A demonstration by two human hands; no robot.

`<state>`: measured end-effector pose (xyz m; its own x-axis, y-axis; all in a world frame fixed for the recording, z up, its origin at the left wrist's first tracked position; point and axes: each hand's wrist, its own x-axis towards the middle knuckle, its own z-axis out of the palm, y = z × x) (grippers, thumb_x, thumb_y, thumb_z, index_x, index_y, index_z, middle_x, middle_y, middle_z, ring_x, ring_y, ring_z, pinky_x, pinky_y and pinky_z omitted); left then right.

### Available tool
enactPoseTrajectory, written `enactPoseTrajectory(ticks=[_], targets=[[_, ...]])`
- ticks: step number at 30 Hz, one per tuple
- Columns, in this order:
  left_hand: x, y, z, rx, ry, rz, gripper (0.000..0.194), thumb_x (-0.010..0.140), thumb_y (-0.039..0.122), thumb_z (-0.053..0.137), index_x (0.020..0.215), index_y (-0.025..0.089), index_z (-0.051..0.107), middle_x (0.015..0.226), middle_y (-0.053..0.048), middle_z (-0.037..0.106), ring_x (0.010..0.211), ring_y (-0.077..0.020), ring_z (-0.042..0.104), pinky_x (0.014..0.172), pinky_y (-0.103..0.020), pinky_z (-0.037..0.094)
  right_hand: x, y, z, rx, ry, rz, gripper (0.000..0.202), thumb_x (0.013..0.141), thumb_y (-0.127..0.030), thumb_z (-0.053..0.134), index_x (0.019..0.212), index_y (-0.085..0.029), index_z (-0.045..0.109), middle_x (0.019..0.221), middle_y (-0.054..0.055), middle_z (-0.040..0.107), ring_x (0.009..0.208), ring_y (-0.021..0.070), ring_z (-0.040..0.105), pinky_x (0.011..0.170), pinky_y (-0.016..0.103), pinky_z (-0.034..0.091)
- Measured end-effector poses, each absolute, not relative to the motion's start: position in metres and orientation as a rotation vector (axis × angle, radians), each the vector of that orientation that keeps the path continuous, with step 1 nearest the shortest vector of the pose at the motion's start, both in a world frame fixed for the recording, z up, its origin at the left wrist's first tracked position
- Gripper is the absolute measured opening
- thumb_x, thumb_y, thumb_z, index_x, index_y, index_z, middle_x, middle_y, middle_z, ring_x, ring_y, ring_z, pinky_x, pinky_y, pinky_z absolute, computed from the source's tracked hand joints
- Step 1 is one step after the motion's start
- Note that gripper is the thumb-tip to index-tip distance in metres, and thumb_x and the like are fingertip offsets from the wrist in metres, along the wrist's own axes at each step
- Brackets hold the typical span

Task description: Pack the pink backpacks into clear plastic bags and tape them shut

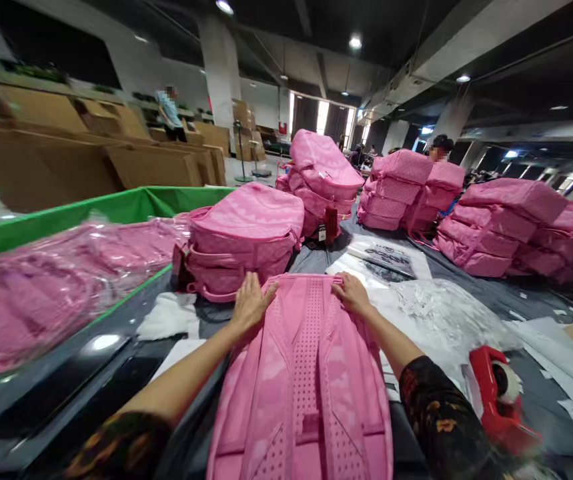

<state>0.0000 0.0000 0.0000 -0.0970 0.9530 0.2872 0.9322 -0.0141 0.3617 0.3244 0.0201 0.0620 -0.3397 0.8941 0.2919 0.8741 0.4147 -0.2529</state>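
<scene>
A pink backpack (306, 373) lies in front of me with its perforated back panel and shoulder straps facing up. My left hand (253, 303) grips its top left corner, thumb toward the middle. At the top right corner, my right hand (353, 293) holds the edge in the same way. Some of the fingers are hidden against the bag's far side. Just beyond my left hand stands a stack of pink backpacks (246, 233) with a dark tag at its side. Clear plastic bags (426, 320) lie to the right of my right hand.
A red tape dispenser (499, 400) sits at the right. Plastic-wrapped pink bags (41, 287) fill a green-edged bin (166, 195) on the left. More backpack stacks (501, 227) line the far side of the table. A person (170, 113) stands near cardboard boxes (156, 167).
</scene>
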Motion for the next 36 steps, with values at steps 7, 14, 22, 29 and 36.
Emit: enactPoseTrajectory(ticks=[7,14,22,29,36], targets=[[0.064,0.023,0.025,2.438,1.668,0.900,0.037,0.098,0.032,0.046,0.125,0.016,0.065,0.132,-0.015,0.065,0.126,-0.0266,0.058,0.113,-0.041,0.044,0.340,0.009,0.024,-1.167,-2.207,-0.053,0.049,0.094,-0.034,0.063,0.137,-0.012,0.058,0.135,0.017,0.061,0.131,0.0259,0.054,0.115,0.045,0.044],[0.037,-0.014,0.005,2.489,1.486,1.117,0.033,0.096,0.025,0.055,0.126,0.015,0.063,0.130,-0.013,0.063,0.122,-0.0259,0.057,0.109,-0.042,0.047,0.330,-0.014,0.019,-1.204,-2.213,-0.148,0.041,0.092,-0.028,0.064,0.130,-0.011,0.062,0.130,0.018,0.063,0.126,0.0275,0.056,0.114,0.047,0.045],[0.040,-0.076,-0.012,2.672,1.459,0.914,0.030,0.103,0.027,0.046,0.120,0.012,0.066,0.115,-0.016,0.065,0.108,-0.0272,0.056,0.098,-0.043,0.051,0.332,-0.080,0.024,-1.425,-2.316,-0.107,0.029,0.103,-0.036,0.051,0.107,-0.014,0.069,0.107,0.015,0.068,0.105,0.0272,0.059,0.099,0.040,0.045],[0.050,-0.027,-0.019,2.669,1.438,0.595,0.030,0.099,0.030,0.050,0.112,0.011,0.068,0.114,-0.017,0.065,0.109,-0.0292,0.055,0.101,-0.044,0.048,0.311,-0.025,0.031,-1.881,-2.473,0.026,0.037,0.105,-0.042,0.049,0.111,-0.012,0.070,0.110,0.015,0.070,0.102,0.0267,0.061,0.087,0.035,0.044],[0.069,0.024,0.012,2.370,1.673,0.105,0.043,0.100,0.038,0.041,0.116,0.010,0.069,0.120,-0.017,0.068,0.116,-0.0292,0.060,0.105,-0.040,0.044,0.291,-0.011,0.022,-1.905,-2.533,-0.211,0.039,0.109,-0.034,0.037,0.117,-0.006,0.063,0.117,0.021,0.064,0.112,0.0288,0.055,0.097,0.040,0.038]])
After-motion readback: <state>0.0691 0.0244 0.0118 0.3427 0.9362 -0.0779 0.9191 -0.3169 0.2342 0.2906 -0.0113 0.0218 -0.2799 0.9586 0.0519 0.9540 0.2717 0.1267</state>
